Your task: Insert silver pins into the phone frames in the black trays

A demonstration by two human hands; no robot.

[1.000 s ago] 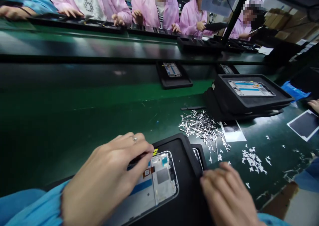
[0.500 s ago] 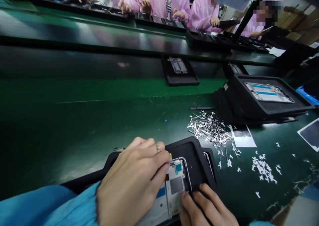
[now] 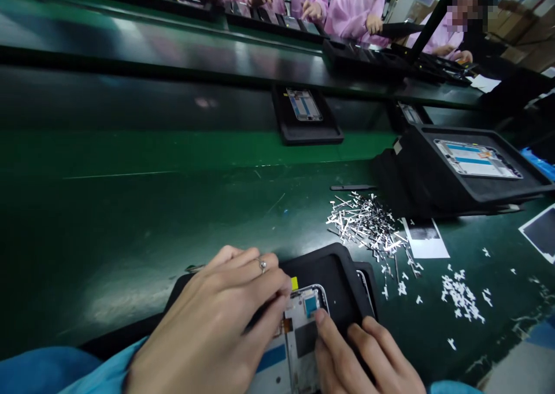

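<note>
A phone frame (image 3: 303, 345) with a silvery inner plate, blue patches and a rounded metal rim lies in a black tray (image 3: 333, 278) before me. My left hand (image 3: 225, 313), with a ring on one finger, reaches over its left part. Its thumb and fingertips are closed together at the frame's upper edge, beside a yellow tab (image 3: 294, 283); anything between them is hidden. From the lower right comes my right hand (image 3: 359, 356). Its index fingertip touches the frame beside a small blue pad (image 3: 310, 305), with the other fingers bent and apart over the tray's edge.
Right of the tray lie a pile of thin strips (image 3: 364, 223), small white pieces (image 3: 460, 297) and a printed sheet (image 3: 425, 238). Black tweezers (image 3: 352, 188) lie behind the pile. Stacked trays (image 3: 485, 191) stand at right; another tray (image 3: 310, 135) sits farther back. Co-workers in pink (image 3: 353, 6) work opposite.
My right index fingertip has moved up the frame to beside the blue pad. My left hand has shifted slightly left and down, uncovering more of the yellow tab. The view has shifted slightly.
</note>
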